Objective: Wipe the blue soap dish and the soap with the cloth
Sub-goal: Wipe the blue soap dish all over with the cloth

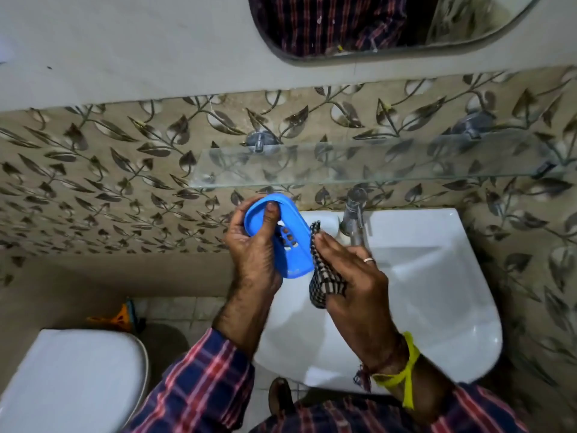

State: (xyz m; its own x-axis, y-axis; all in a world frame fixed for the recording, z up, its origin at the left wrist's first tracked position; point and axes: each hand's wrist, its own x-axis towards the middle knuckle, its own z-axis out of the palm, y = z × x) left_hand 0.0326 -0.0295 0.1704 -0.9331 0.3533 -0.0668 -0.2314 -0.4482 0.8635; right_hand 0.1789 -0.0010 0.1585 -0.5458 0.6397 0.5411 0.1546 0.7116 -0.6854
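1. Nearest to me are my checked shirt sleeves [199, 385], and a yellow thread [406, 370] is tied round my right wrist.
2. My left hand [254, 245] is closed on the blue soap dish [292, 242]: the thumb lies across the dish's inner face near its upper end, and the fingers wrap behind where I cannot see them. The dish is tilted on edge, raised off every surface, its slotted floor facing toward me and to the right.
3. My right hand [352, 276] is folded round the cloth [326, 284], a dark-and-light checked rag bunched in the palm. The fingers lie fairly straight over it, with a ring on one of them. A strip of the cloth runs up along the dish's right rim and touches it.
4. I cannot make out the soap anywhere; the dish's hollow looks bare.
5. Below and behind both hands is the white washbasin [452, 292], and my hands hang over its left part.
6. Down at the left stands a white toilet lid [68, 379], well apart from the basin.
7. Just beyond my right hand stands the metal tap [354, 214] at the basin's back edge.
8. Above that, a glass shelf [359, 167] is fixed to the leaf-patterned tiles [109, 182].
9. Farthest up hangs a mirror [374, 26] on the plain wall.
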